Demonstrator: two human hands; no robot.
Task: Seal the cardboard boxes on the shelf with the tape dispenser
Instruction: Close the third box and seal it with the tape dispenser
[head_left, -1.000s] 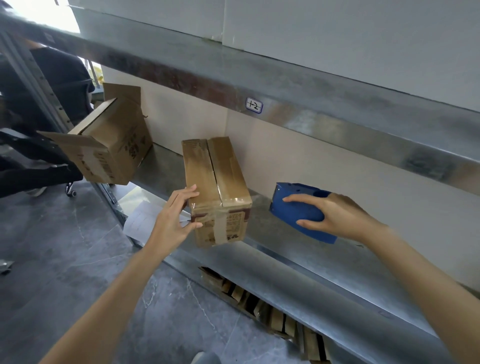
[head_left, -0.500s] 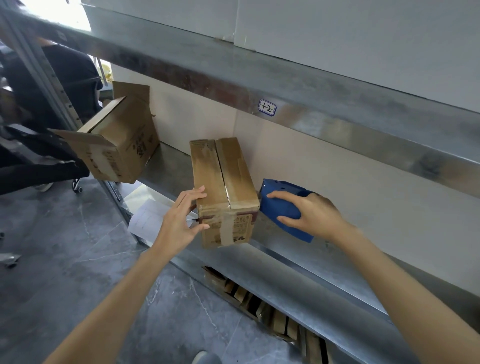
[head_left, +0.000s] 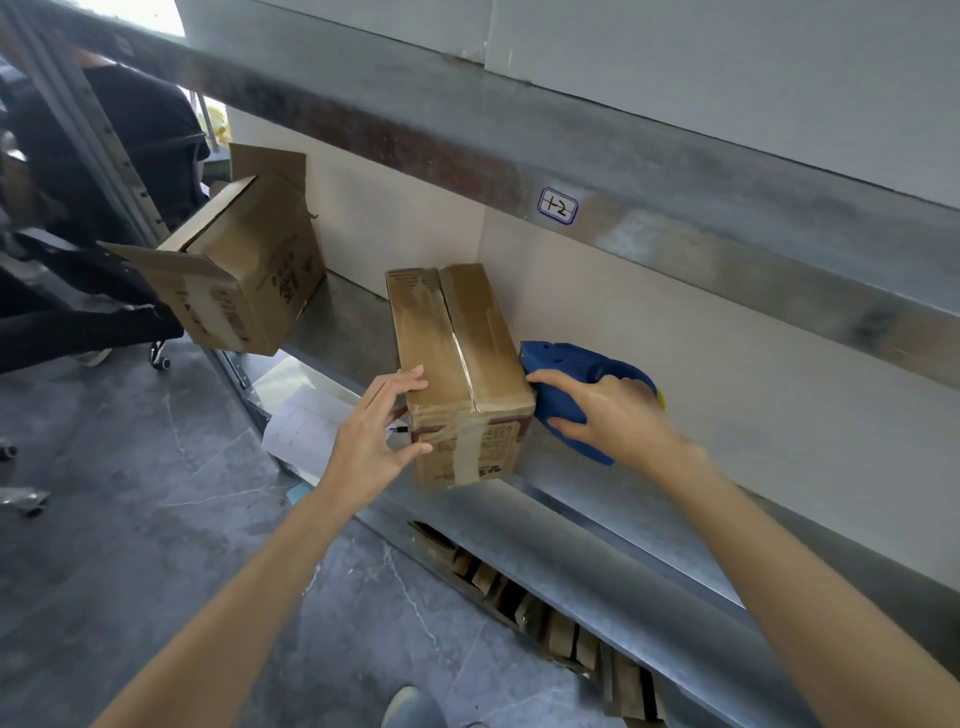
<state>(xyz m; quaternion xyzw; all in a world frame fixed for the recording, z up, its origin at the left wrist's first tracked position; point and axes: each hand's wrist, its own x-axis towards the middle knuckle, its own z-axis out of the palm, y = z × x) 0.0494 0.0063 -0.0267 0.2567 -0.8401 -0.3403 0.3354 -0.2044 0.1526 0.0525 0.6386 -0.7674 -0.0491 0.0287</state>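
A closed cardboard box (head_left: 457, 332) stands on the metal shelf (head_left: 597, 525), its top flaps meeting at a taped centre seam and tape running down its front. My left hand (head_left: 376, 436) grips the box's near left corner, fingers on the side and thumb on the front. My right hand (head_left: 608, 415) grips a blue tape dispenser (head_left: 566, 369), whose front end touches the box's right side. A second cardboard box (head_left: 244, 275) with open flaps sits tilted at the shelf's left end, overhanging the edge.
An upper shelf beam (head_left: 623, 171) with a small label (head_left: 557, 206) runs overhead. A person in dark clothes (head_left: 104, 171) is at the far left. White paper (head_left: 306, 431) lies below the shelf edge. Flattened cardboard (head_left: 545, 613) is stored under the shelf.
My right hand has carried the blue dispenser leftward along the shelf until it meets the box's right side. My left hand has stayed on the box's left corner.
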